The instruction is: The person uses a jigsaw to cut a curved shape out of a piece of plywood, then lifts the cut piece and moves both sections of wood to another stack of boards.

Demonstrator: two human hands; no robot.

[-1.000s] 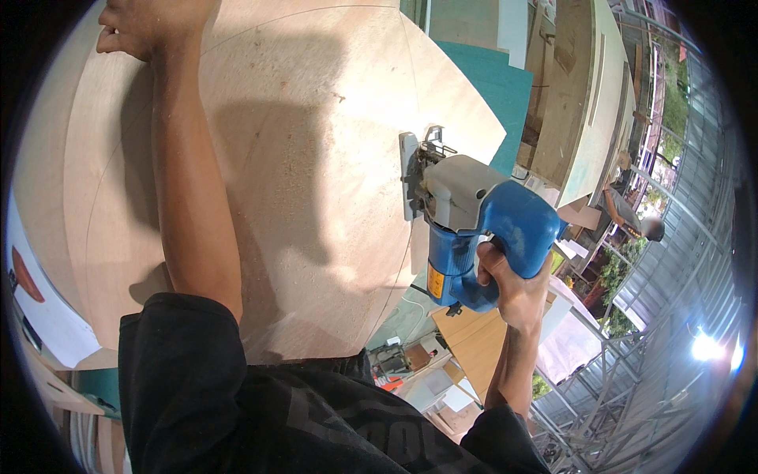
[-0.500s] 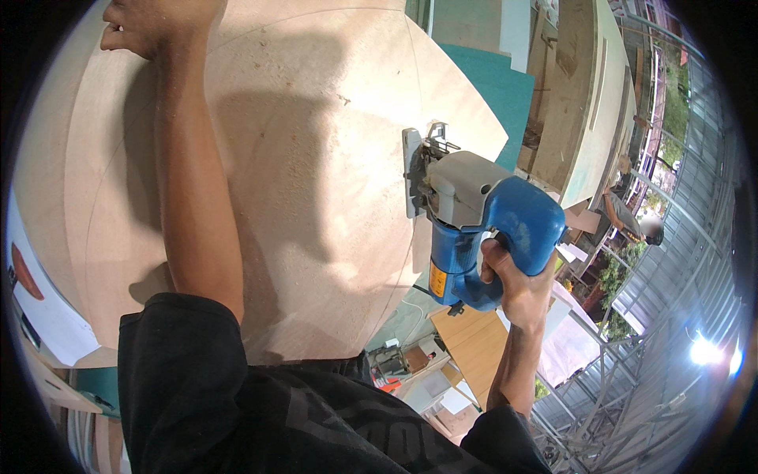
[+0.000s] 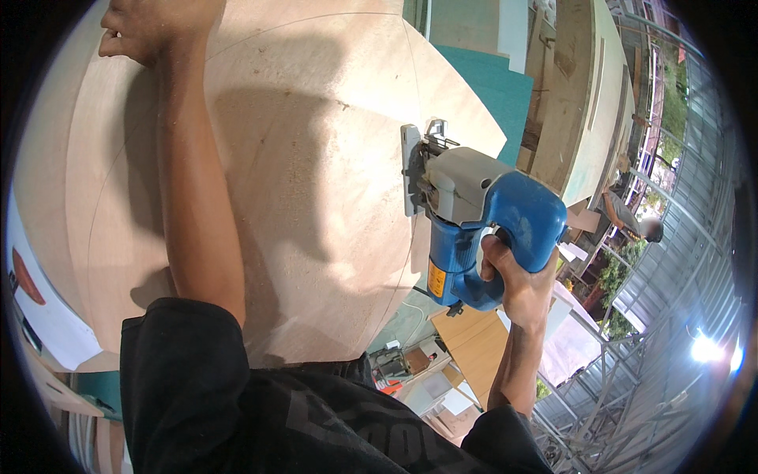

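My right hand (image 3: 521, 284) is wrapped round the handle of a blue and grey jigsaw (image 3: 458, 189). The saw's flat metal base rests against the right-hand edge of a large pale plywood panel (image 3: 276, 182); its blade is hidden from me. Curved pencil lines run across the panel, and sawdust is scattered over its face. At the top left, my left hand (image 3: 162, 28) lies over the panel with its fingers curled. The picture's edge cuts that hand off, and whatever its fingers may hold is hidden.
A teal board (image 3: 493, 87) and stacked wooden panels (image 3: 588, 103) stand beyond the saw. Lower down are a light wooden board (image 3: 474, 344) and a thin cable (image 3: 410, 320). Another person (image 3: 624, 217) is far off at the right. A white curved piece (image 3: 47, 308) lies at the left.
The jigsaw has shifted very slightly upward in view, with my right hand still round its handle. My left hand stays in nearly the same place.
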